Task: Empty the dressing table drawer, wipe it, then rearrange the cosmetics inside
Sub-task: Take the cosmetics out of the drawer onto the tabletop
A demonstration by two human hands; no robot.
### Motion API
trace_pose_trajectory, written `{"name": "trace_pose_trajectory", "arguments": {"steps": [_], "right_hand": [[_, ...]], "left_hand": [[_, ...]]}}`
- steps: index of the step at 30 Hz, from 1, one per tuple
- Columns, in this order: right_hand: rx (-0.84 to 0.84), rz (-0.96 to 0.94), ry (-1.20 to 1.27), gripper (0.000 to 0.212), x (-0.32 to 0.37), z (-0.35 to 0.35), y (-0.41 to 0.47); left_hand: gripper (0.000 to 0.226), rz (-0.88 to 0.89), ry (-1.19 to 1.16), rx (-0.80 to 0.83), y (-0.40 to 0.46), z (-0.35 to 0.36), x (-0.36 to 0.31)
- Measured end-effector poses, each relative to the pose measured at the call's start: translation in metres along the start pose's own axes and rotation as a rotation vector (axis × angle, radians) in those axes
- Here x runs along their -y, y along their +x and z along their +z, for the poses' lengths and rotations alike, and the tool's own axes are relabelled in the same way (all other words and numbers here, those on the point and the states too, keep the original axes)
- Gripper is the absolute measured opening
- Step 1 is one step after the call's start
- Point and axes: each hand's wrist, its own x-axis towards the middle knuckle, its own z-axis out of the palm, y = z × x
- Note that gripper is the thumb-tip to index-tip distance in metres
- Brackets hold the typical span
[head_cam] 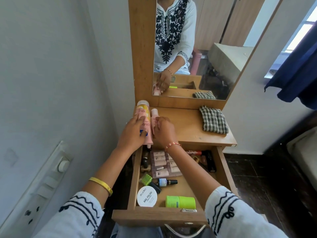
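While both hands grip them, 2 pink tubes (145, 121) on tabletop (185, 124), drawer (221, 162) below.

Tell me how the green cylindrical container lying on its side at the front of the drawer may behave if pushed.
The green cylindrical container lies on its side, so a sideways push would probably roll it. The wooden drawer front wall beside it should stop it soon. It looks like smooth plastic, likely light and a little slippery to hold.
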Motion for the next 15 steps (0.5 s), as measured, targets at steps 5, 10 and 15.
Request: {"name": "trace_pose_trajectory", "arguments": {"steps": [5,10,15], "right_hand": [[0.030,-0.006,-0.034,0.028,0.006,-0.001,0.013],[0.019,-0.002,-0.030,0.029,0.008,-0.002,0.026],[0.001,0.017,0.031,0.030,0.006,-0.001,0.026]], "left_hand": [[0.062,-0.013,-0.006,0.067,0.009,-0.002,0.001],[0.068,-0.028,0.010,0.137,0.015,-0.007,0.001],[0.067,-0.028,0.048,0.145,0.014,-0.008,0.001]]}}
